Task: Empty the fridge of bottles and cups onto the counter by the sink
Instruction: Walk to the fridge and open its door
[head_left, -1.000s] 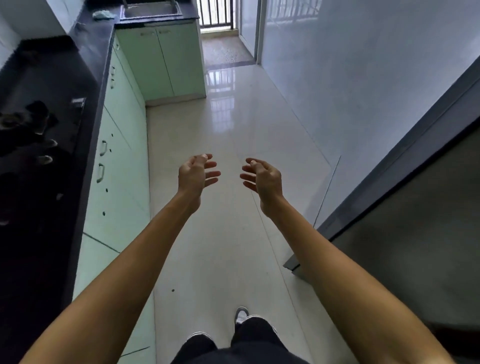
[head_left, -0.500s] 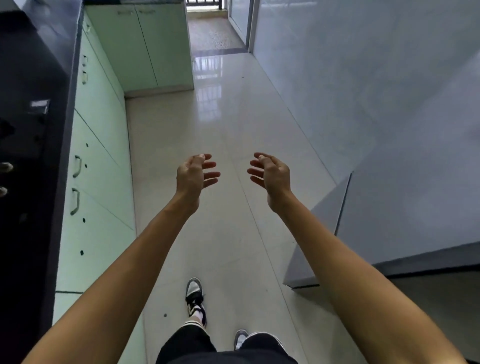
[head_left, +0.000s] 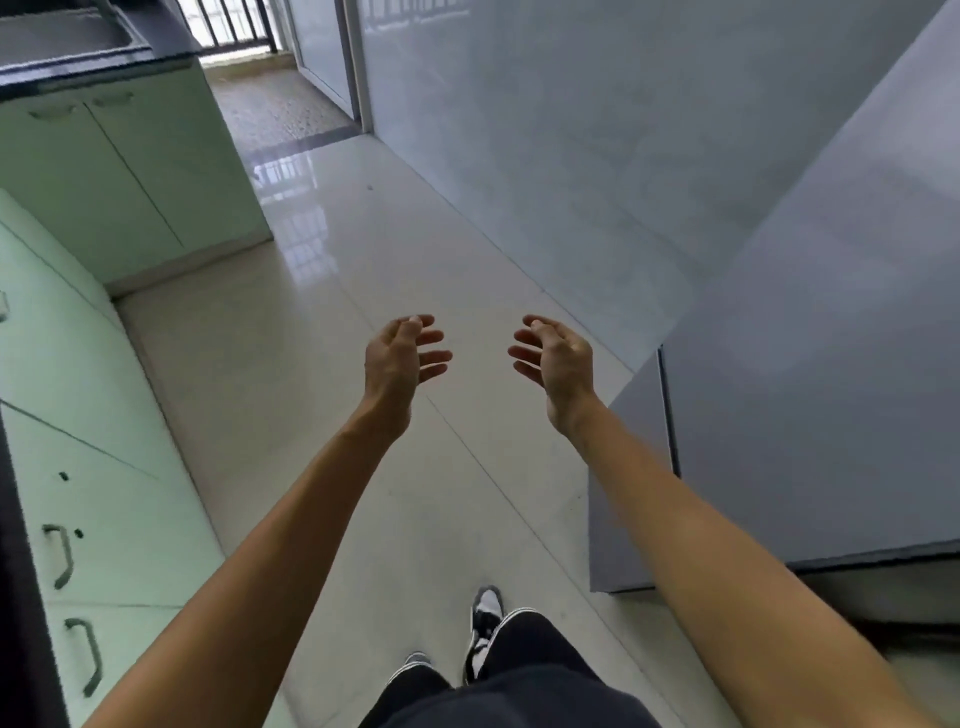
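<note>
My left hand (head_left: 400, 358) and my right hand (head_left: 558, 358) are stretched out in front of me above the floor, palms facing each other, fingers spread, with nothing in them. A grey fridge (head_left: 810, 364) stands at the right, its door closed. The sink (head_left: 57, 34) sits in the dark counter (head_left: 78, 70) at the far left corner. No bottle or cup is in view.
Pale green cabinets (head_left: 104, 364) with metal handles run along the left under the dark counter. A glossy tiled floor (head_left: 322, 312) lies between them and the grey wall (head_left: 571, 130). A doorway with a barred gate (head_left: 234, 26) is at the far end. My feet show below.
I have stepped forward and the view has turned right. The dark counter has slid out at the left and the fridge's front fills more of the right. Both hands stay open.
</note>
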